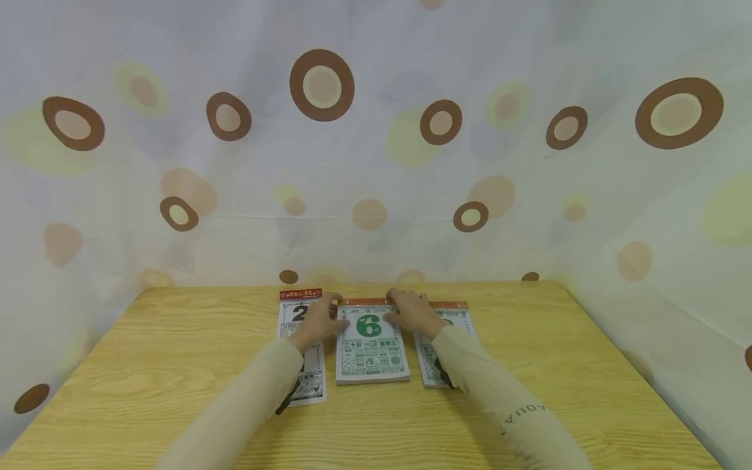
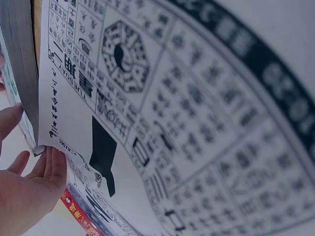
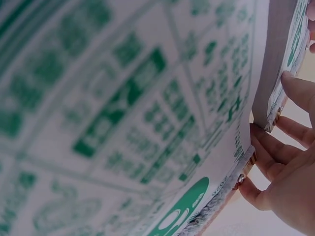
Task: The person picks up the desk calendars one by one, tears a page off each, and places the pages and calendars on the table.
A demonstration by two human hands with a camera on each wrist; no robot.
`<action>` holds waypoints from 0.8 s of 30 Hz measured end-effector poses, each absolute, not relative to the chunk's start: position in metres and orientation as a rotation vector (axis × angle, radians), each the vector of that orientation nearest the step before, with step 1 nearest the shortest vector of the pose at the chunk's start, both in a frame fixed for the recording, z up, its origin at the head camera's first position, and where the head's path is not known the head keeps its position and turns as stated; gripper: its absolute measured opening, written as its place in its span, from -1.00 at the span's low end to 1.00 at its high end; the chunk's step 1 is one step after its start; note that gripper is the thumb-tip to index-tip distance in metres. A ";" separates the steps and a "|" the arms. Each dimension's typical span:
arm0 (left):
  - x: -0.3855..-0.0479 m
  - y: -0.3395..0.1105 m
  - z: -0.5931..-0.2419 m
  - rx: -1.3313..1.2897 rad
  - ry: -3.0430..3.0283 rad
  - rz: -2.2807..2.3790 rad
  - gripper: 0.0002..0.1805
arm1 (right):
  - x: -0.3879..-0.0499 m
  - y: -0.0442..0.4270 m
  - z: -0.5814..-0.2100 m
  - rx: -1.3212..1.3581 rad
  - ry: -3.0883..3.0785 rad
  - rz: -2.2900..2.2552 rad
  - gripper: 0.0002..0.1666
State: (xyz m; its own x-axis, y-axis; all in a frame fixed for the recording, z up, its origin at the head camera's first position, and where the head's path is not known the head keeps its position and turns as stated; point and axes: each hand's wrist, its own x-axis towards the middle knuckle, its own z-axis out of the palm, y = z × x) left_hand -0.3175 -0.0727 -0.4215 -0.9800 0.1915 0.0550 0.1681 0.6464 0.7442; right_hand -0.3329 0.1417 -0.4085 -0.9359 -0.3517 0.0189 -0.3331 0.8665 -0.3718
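Note:
Three tear-off calendar pads lie side by side on the table. The middle calendar point(image 1: 371, 359) has a large green 6 and a red-and-gold header strip. My left hand point(image 1: 318, 323) holds its upper left corner, thumb on the front page. At its upper right corner my right hand point(image 1: 417, 313) pinches the pad, thumb also on the page; its side edge point(image 3: 275, 54) shows in the right wrist view. The left calendar point(image 2: 123, 64), printed in black under a red header, lies partly beneath my left forearm. A green-printed right calendar point(image 3: 133, 113) is partly covered by my right arm.
The wood-grain table point(image 1: 205, 365) extends to both sides of the pads. Behind it and along its sides hangs a pale curtain point(image 1: 364, 163) with brown rings and coloured dots. Both wrists have dark straps point(image 1: 288, 398).

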 end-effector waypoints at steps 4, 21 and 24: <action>-0.317 -0.070 -0.421 0.298 2.834 1.271 -0.35 | -0.333 0.141 -0.408 -0.559 2.989 -0.602 -0.41; -0.314 -0.070 -0.418 0.296 2.817 1.446 -0.28 | -0.330 0.137 -0.410 -0.443 3.035 -0.969 -0.51; -0.312 -0.072 -0.413 0.313 2.809 1.505 -0.30 | -0.332 0.141 -0.412 -0.440 3.028 -1.088 -0.56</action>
